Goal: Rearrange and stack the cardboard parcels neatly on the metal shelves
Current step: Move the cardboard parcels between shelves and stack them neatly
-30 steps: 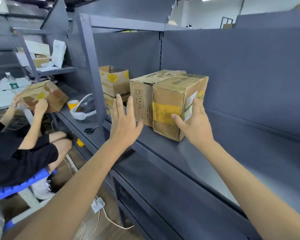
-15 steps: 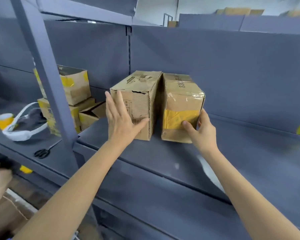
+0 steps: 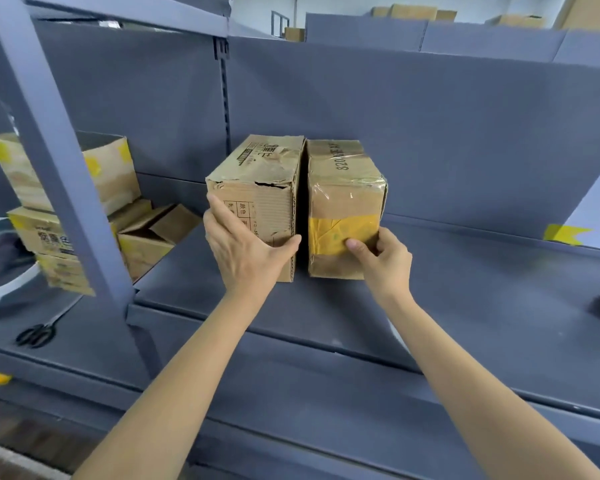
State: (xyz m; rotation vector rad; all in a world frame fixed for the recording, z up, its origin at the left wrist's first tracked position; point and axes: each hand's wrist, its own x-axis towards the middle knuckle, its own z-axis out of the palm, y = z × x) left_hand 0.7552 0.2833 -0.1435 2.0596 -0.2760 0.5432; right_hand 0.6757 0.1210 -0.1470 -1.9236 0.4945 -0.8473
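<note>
Standing side by side on the grey metal shelf (image 3: 465,306), two cardboard parcels face the camera end-on, a narrow dark gap between them. The left parcel (image 3: 267,188) is bare brown card with a torn top edge and printed characters on its top and front; the right parcel (image 3: 343,202) is wrapped in clear tape and has a band of yellow tape across its front. The left hand (image 3: 243,251) holds the left parcel's front, fingers spread flat up the left side of that face and thumb hooked round its lower right corner by the gap. The right hand (image 3: 385,261) grips the right parcel low at its front right corner, thumb pressed on the yellow band and fingers curled round the edge. The two hands are apart, one on each parcel. Beyond the upright post (image 3: 59,168) to the left, in the next bay, a stack of smaller boxes (image 3: 56,220) with yellow tape sits against the back panel, an open box (image 3: 153,237) tipped beside it. A pair of black scissors (image 3: 35,334) lies on the lower shelf there, near a white headset (image 3: 0,289). A scrap of yellow tape (image 3: 565,233) is stuck on the back panel at the right.
</note>
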